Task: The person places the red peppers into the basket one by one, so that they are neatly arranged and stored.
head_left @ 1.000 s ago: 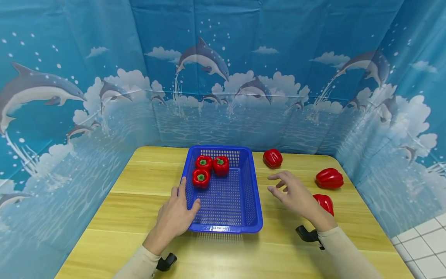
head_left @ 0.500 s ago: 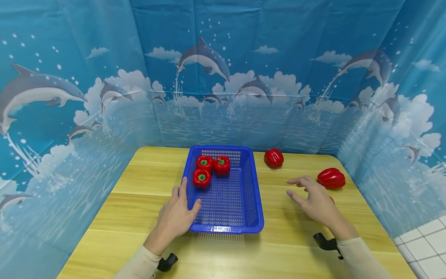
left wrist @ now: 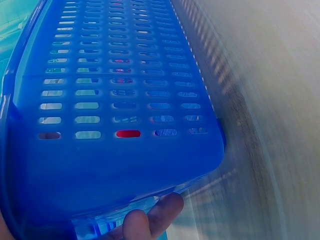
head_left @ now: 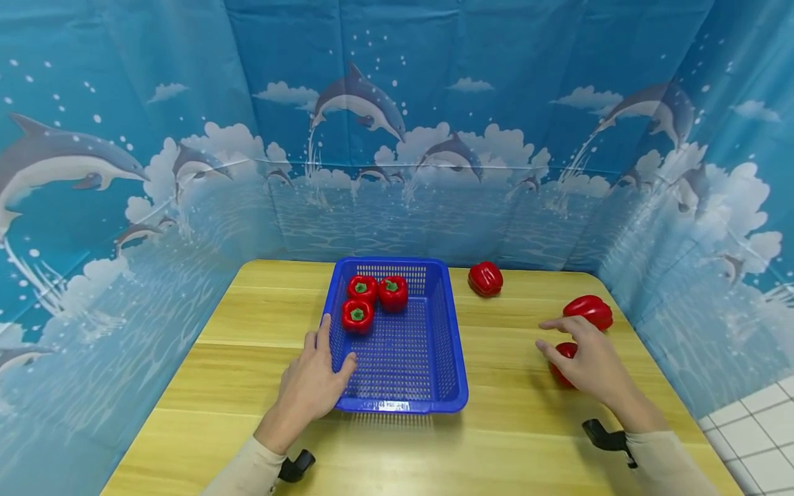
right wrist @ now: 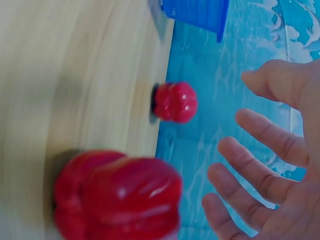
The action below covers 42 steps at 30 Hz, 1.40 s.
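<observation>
My left hand [head_left: 310, 386] grips the left side of a blue plastic basket [head_left: 457, 351], its thumb inside the rim; in the left wrist view fingertips [left wrist: 167, 207] curl against the basket's outside. Inside, at the far left, sit several red bell peppers [head_left: 358, 317] with green stems. My right hand [head_left: 595, 365] hovers with spread, slightly bent fingers over a red bell pepper [head_left: 560, 370], partly hiding it. The right wrist view shows a large bell pepper [right wrist: 120, 195] beside those fingers, with a gap between.
Another bell pepper [head_left: 486, 279] lies near the table's far edge, right of the basket. One more bell pepper [head_left: 589, 311] lies beyond my right hand. A dolphin-print curtain [head_left: 397, 207] surrounds the wooden table [head_left: 236, 331].
My right hand has moved rightward, away from the basket, to above the nearest loose bell pepper. My left hand and the basket have stayed in place.
</observation>
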### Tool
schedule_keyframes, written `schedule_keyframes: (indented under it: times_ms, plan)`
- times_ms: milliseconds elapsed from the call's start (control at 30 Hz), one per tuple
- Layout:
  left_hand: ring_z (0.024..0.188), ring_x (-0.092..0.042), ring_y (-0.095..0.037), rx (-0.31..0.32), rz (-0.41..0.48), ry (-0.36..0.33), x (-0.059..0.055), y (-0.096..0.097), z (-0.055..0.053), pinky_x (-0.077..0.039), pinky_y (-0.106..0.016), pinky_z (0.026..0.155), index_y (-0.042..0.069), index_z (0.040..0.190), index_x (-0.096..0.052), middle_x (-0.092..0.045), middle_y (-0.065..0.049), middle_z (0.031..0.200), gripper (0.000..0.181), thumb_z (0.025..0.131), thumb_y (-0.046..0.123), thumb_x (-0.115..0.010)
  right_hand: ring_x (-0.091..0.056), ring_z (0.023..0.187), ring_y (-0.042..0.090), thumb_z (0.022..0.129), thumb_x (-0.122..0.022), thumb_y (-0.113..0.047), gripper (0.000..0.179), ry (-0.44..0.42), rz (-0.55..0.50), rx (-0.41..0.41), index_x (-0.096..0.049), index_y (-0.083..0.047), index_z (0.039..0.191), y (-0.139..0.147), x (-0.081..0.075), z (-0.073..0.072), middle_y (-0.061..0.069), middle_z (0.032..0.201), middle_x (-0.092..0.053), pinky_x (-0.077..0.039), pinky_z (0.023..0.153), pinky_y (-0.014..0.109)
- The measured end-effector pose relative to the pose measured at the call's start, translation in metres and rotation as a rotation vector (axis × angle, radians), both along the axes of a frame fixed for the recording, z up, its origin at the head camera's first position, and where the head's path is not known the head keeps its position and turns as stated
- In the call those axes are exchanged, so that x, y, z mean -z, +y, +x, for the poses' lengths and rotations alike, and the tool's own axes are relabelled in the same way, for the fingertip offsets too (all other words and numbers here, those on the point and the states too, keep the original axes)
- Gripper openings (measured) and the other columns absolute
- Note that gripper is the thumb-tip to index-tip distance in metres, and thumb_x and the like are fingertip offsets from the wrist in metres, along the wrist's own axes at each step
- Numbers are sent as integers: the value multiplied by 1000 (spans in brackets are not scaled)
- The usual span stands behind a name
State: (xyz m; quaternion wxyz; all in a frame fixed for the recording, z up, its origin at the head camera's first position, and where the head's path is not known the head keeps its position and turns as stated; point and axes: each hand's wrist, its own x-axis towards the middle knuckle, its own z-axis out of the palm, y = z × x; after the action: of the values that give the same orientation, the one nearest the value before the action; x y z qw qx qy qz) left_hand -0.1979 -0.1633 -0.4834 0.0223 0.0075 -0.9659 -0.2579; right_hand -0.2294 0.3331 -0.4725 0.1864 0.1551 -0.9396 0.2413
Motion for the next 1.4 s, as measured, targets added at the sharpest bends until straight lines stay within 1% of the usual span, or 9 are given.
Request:
schedule_keyframes:
  times_ms: [167,333,500,633,800,1000,1267,1400]
  plan:
    - [86,-74,-37,4,1,5,0,0,0,-69,-55,77,9,188,-16,-51,-29,172,102,112,51,-69,-67,128,56,95,-97,-18,43,-29,-31,28,-81,-4,133,12,4,4,32,139,-75,-54,103,79]
    - [87,-74,-37,0,-3,6,0,0,0,-70,-56,78,9,188,-16,-51,-29,173,102,112,52,-69,-65,127,57,92,-100,-19,50,-57,-21,47,-79,-1,134,21,10,5,35,141,-71,-54,102,79]
    - [85,-73,-37,-1,0,8,-1,0,0,-70,-54,77,9,188,-16,-51,-29,172,101,112,51,-69,-64,125,58,90,-101,-21,58,-72,6,62,-77,2,137,28,17,5,36,140,-71,-55,101,80]
    - [84,-72,-36,0,2,7,-1,0,0,-69,-53,75,9,188,-16,-51,-29,171,101,112,51,-69,-63,125,59,92,-100,-26,62,-110,19,81,-75,4,140,34,21,6,39,141,-70,-57,99,81]
    - [88,-73,-39,6,4,12,-1,1,0,-69,-57,79,9,188,-17,-52,-29,171,101,112,51,-69,-62,125,60,95,-98,-33,67,-168,20,107,-72,5,144,39,25,9,42,145,-66,-59,98,82]
    - [88,-72,-39,7,3,20,0,0,-1,-69,-56,78,10,188,-17,-54,-29,169,100,112,52,-68,-62,124,60,99,-94,-42,73,-213,25,126,-68,5,149,43,28,8,43,146,-62,-62,96,79]
    - [87,-73,-39,5,2,11,1,-1,-1,-69,-58,82,9,188,-17,-53,-28,170,100,112,50,-68,-60,125,62,100,-93,-43,78,-263,33,135,-63,5,153,46,32,7,45,146,-60,-65,93,76]
    - [84,-71,-36,3,4,8,1,-1,-1,-68,-56,79,9,188,-17,-53,-28,170,100,112,50,-69,-60,125,64,101,-91,-44,80,-297,42,141,-60,6,155,46,32,6,47,145,-59,-67,91,74]
